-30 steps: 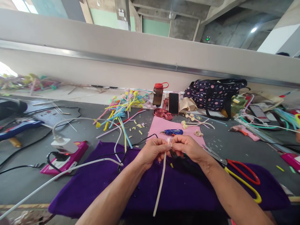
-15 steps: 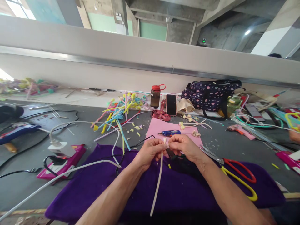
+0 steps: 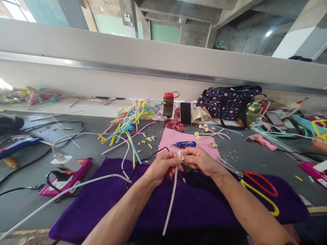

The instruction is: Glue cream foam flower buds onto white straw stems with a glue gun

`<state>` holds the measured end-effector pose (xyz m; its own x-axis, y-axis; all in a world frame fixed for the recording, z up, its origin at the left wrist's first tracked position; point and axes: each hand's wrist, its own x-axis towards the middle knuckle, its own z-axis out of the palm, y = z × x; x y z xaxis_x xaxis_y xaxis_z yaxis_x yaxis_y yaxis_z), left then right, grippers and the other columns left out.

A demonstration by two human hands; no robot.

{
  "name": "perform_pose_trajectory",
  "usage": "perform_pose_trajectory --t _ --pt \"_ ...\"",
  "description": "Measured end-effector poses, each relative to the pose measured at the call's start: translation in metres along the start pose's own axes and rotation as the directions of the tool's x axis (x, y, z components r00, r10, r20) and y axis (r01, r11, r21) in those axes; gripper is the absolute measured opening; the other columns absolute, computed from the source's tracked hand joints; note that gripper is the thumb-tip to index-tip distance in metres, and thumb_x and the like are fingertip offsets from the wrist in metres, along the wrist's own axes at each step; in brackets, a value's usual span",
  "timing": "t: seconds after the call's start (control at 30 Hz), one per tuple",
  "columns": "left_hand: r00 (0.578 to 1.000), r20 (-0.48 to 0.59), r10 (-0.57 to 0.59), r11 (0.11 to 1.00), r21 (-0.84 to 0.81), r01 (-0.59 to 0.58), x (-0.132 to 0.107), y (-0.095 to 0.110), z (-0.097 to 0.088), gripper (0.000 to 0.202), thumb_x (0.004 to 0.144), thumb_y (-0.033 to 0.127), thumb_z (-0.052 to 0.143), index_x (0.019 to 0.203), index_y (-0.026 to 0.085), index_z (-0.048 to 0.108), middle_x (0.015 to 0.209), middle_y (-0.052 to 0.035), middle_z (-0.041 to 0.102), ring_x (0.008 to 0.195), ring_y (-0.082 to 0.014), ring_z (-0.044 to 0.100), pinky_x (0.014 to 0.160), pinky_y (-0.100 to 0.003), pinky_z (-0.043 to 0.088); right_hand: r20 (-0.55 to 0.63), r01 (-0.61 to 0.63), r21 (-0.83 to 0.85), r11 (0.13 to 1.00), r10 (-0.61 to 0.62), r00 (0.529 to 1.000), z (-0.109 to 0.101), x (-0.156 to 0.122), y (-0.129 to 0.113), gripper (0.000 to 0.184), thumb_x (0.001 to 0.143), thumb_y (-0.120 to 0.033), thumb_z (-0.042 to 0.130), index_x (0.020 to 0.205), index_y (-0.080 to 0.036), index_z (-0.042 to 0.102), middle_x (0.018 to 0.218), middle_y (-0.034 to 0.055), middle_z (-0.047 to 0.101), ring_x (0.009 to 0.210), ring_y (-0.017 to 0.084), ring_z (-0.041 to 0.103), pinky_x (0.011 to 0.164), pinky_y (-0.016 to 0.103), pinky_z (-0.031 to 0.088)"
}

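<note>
My left hand [image 3: 165,165] is closed, pinching a pale cream stem [image 3: 170,200], probably a pipe cleaner, near its top end. The rest of the stem hangs down in front of the purple cloth [image 3: 109,194]. Close against it, my right hand [image 3: 195,159] has its thumb and fingertips pinched at the same top end, where a small pale tuft shows. Fingers partly hide that tuft. Just beyond the hands, a blue pen-shaped tool [image 3: 186,144] with a metal tip lies on a pink sheet [image 3: 170,136]. Scissors [image 3: 255,180] with red and yellow handles lie right of my right forearm.
Colourful fuzzy stems [image 3: 133,119] are piled behind, left of a brown bottle [image 3: 168,105] and a phone [image 3: 185,114]. A patterned bag [image 3: 230,103] stands at the back right, near a pink glue gun [image 3: 263,141]. A magenta power strip [image 3: 81,173] with cables lies left. Another person's hand [image 3: 319,144] shows at the right edge.
Both hands stay together at the stem's top end, with only slight finger movement; the right fingers have shifted a little toward the left. The view has moved slightly.
</note>
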<state>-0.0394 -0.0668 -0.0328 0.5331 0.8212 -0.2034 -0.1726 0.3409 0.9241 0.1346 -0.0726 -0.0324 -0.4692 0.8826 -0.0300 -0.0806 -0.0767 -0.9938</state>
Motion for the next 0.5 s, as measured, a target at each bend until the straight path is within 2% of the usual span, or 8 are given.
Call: perform_pose_trajectory --t 0.3,0.4,0.5 --pt "1.000 -0.002 0.004 1.000 -0.004 -0.004 -0.0007 -0.0015 0.0003 0.020 0.067 0.029 0.068 0.063 0.013 0.056 0.051 0.0016 0.058 0.033 -0.0025 0.042 0.033 -0.013 0.029 0.068 -0.008 0.075 0.997 0.003 0.998 -0.0013 0.0023 0.0027 0.017 0.075 -0.029 0.062 0.072 -0.014 0.055 0.052 -0.0042 0.049 0.038 0.003 0.030 0.037 0.018 0.014" --pt "0.999 -0.027 0.023 0.999 -0.022 -0.024 -0.0001 -0.0011 0.0004 0.019 0.068 0.028 0.067 0.062 0.013 0.056 0.052 0.0013 0.058 0.034 -0.0022 0.041 0.034 -0.013 0.028 0.028 -0.014 0.074 0.997 0.012 1.000 0.0001 0.0037 0.0016 0.018 0.075 -0.031 0.062 0.073 -0.014 0.056 0.057 -0.0025 0.052 0.039 0.003 0.035 0.037 0.018 0.016" --pt "0.997 -0.066 0.049 0.998 -0.040 -0.052 0.0006 -0.0002 0.0002 0.019 0.067 0.028 0.068 0.063 0.013 0.058 0.053 0.0014 0.058 0.034 -0.0019 0.040 0.033 -0.014 0.027 -0.061 -0.015 0.062 0.998 0.019 0.998 0.0019 0.0050 -0.0001 0.021 0.078 -0.035 0.059 0.078 -0.014 0.058 0.064 -0.0007 0.057 0.039 0.003 0.039 0.036 0.018 0.019"
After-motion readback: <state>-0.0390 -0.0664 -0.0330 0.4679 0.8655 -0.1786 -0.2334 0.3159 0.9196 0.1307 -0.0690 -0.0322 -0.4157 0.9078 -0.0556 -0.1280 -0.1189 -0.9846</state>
